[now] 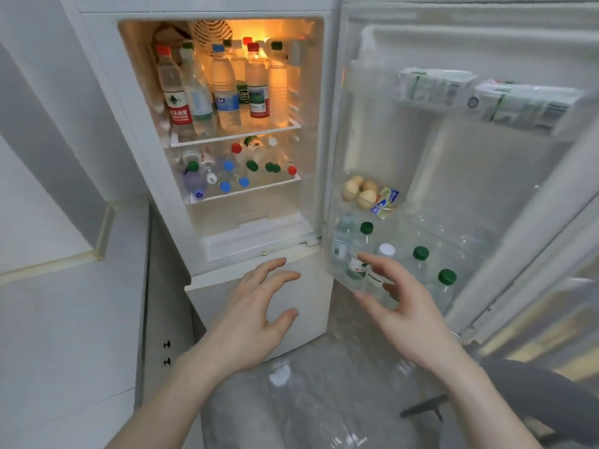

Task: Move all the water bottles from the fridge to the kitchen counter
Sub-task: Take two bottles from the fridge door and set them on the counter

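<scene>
The white fridge (107,102) stands open. Several water bottles stand upright on its lit top shelf (236,137), among them a red-labelled bottle (176,95). Several more bottles lie on the second shelf (246,189) with caps facing me. The door's bottom rack (405,280) holds several upright bottles, one with a white cap (386,250). My left hand (256,306) hovers with spread fingers in front of the lower fridge door, holding nothing. My right hand (398,303) reaches with spread fingers toward the door-rack bottles, just short of them.
A grey kitchen counter (64,303) lies to the left of the fridge. The fridge door (486,189) swings out to the right, with eggs (361,191) on a middle rack and cartons (486,95) on the top rack. Grey floor lies below.
</scene>
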`<state>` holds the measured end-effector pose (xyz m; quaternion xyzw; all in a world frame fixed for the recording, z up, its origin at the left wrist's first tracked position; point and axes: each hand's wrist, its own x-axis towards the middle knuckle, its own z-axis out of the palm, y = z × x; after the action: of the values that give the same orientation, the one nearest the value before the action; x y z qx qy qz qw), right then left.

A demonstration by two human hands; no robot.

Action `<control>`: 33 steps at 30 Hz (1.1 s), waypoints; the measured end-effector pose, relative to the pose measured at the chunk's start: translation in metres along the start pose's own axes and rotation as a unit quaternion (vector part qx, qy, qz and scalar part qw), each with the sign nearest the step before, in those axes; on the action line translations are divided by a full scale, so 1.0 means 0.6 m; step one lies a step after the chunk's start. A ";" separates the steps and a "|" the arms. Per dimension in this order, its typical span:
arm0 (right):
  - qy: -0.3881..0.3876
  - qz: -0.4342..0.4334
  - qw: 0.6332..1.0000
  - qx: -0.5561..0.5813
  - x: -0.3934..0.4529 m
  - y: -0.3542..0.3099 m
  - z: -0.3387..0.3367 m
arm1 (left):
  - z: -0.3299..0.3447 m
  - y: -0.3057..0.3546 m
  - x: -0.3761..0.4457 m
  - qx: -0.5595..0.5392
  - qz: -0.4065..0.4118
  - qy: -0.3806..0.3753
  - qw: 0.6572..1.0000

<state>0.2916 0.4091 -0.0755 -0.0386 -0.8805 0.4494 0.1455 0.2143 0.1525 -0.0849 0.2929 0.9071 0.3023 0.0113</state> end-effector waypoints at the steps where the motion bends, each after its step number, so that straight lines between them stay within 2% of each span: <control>1: 0.015 0.013 1.000 0.000 -0.004 0.007 -0.012 | 0.010 0.004 0.016 -0.004 0.013 -0.011 1.000; 8: 0.072 0.069 0.995 -0.012 -0.015 0.088 -0.087 | 0.084 0.054 0.124 -0.006 0.077 -0.061 0.995; 15: 0.051 0.091 0.992 -0.066 0.006 0.187 -0.149 | 0.170 0.122 0.214 0.010 0.099 -0.097 0.990; 21: -0.015 0.075 0.993 -0.091 0.030 0.255 -0.175 | 0.261 0.170 0.291 0.006 0.072 -0.133 0.988; 29: -0.103 0.074 0.983 -0.135 0.062 0.333 -0.200 | 0.350 0.195 0.340 0.004 0.059 -0.133 0.989; 33: -0.122 0.090 0.976 -0.157 0.083 0.356 -0.205 | 0.376 0.194 0.361 0.031 0.052 -0.140 0.988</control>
<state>0.2667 0.6418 -0.1679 -0.0854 -0.9442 0.3178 -0.0120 0.1406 0.4662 -0.1709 0.3793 0.8889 0.2304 0.1136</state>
